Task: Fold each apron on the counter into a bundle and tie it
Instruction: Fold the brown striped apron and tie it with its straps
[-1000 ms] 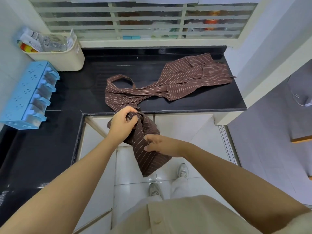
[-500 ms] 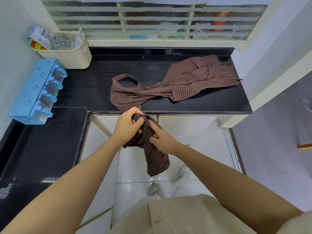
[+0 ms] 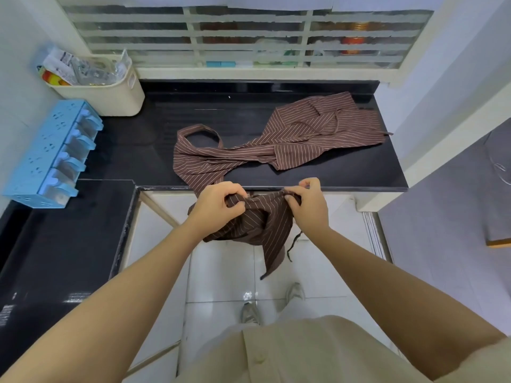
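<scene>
Apron [image 3: 262, 222] cloth hangs just off the counter [image 3: 345, 172] edge, its far end lying on top. Left hand [image 3: 218, 205] grips a bunched part with curled fingers; right hand [image 3: 308, 204] pinches the stretched edge. No writing is readable.

A cream basket [image 3: 110, 99] full of packets [image 3: 83, 70] sits near a blue rack [image 3: 52, 153]. A window [image 3: 249, 37] has white bars. White tiles [image 3: 221, 272] cover the floor.
</scene>
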